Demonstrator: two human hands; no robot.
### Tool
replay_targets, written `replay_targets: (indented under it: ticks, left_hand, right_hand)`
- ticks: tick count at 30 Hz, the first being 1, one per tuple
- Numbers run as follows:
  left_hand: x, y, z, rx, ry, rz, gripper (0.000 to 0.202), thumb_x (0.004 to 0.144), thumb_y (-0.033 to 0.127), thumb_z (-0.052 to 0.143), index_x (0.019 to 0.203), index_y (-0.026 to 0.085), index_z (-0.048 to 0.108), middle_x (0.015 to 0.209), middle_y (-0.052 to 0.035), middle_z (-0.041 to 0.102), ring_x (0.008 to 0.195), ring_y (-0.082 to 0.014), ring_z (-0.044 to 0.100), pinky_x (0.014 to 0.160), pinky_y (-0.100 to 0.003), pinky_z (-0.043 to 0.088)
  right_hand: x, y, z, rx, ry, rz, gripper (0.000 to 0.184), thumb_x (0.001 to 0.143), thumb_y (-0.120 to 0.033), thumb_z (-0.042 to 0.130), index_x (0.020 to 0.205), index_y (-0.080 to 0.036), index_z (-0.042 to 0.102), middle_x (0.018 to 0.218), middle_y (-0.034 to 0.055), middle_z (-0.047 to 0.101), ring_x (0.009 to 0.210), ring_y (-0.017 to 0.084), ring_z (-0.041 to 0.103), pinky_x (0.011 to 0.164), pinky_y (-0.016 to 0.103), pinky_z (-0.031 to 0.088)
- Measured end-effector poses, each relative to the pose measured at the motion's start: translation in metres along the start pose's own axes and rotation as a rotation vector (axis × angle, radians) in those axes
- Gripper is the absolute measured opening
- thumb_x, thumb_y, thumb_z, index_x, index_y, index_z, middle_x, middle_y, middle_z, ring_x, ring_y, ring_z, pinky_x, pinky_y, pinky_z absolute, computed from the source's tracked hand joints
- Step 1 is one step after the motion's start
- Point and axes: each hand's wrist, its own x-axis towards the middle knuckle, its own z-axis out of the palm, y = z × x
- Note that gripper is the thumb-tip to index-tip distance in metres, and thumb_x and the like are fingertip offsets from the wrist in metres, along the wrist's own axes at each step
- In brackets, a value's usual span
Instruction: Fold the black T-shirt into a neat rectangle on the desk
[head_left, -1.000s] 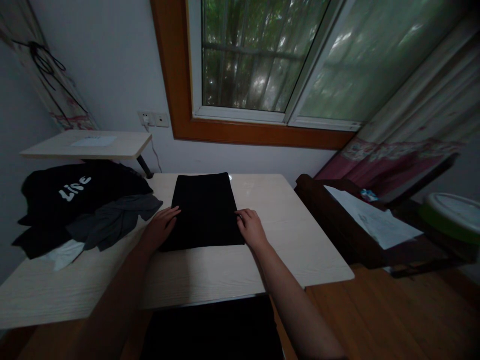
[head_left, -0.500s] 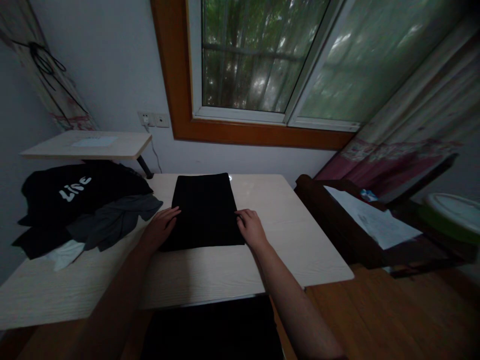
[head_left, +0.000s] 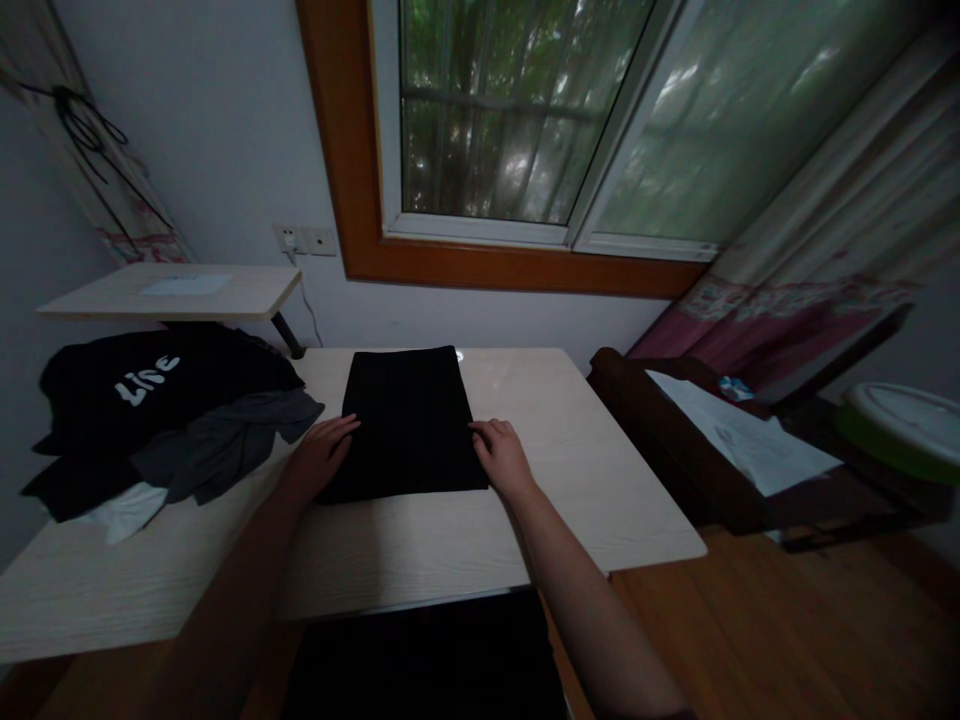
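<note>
A black folded garment lies flat in a near-rectangle on the pale wooden table; its exact kind does not show. At its left edge is my left hand, fingertips over the cloth and thumb close below, closed on that edge. On the opposite side my right hand has bent fingers closed at the right edge. Both hands sit at about the same height along the garment. The thumbs' grip is partly hidden in the dim light.
To the left lies a heap of clothes, with a black piece bearing white lettering on top. A small raised shelf stands behind it. Beyond the table's right edge are a dark brown chair with papers and a green-and-white tub.
Both hands keep their places at the garment's edges, and the garment lies as before. Only the view has shifted very slightly.
</note>
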Motion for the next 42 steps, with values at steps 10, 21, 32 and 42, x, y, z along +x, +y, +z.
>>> replay_targets:
  ticks: [10,21,32,42]
  left_hand:
    - [0.000,0.004,-0.003,-0.002,0.008,-0.013,0.040,0.100,0.039,0.043,0.128,0.026,0.069,0.141,-0.0065,0.065,0.132,-0.0260,0.058,0.117,-0.052,0.040]
    - [-0.002,0.006,-0.007,-0.024,-0.008,0.012,0.037,0.097,0.041,0.052,0.129,0.027,0.067,0.137,-0.0069,0.064,0.128,-0.0255,0.058,0.114,-0.050,0.043]
    - [-0.006,0.011,-0.008,-0.108,0.034,-0.016,0.035,0.094,0.043,0.058,0.125,0.031,0.067,0.127,-0.0053,0.063,0.119,-0.0229,0.062,0.107,-0.043,0.050]
    - [-0.009,0.022,-0.016,-0.214,-0.007,-0.002,0.030,0.091,0.039,0.060,0.117,0.029,0.071,0.117,-0.0062,0.066,0.113,-0.0237,0.063,0.105,-0.046,0.051]
  right_hand:
    - [-0.001,-0.004,-0.004,0.109,-0.002,0.027,0.029,0.101,-0.032,0.053,0.122,-0.025,0.071,0.107,0.0074,0.075,0.107,0.025,0.061,0.098,0.042,0.049]
    - [-0.001,0.003,0.000,0.222,-0.005,0.078,0.031,0.096,-0.037,0.061,0.123,-0.025,0.072,0.090,0.0052,0.069,0.087,0.021,0.063,0.088,0.036,0.052]
    - [0.000,0.008,0.000,0.330,-0.053,0.145,0.029,0.087,-0.034,0.068,0.113,-0.025,0.074,0.082,0.0013,0.064,0.087,0.021,0.062,0.085,0.035,0.050]
    - [-0.008,0.003,-0.011,0.491,-0.160,0.238,0.022,0.083,-0.040,0.069,0.094,-0.022,0.075,0.074,-0.0016,0.061,0.074,0.017,0.057,0.073,0.029,0.046]
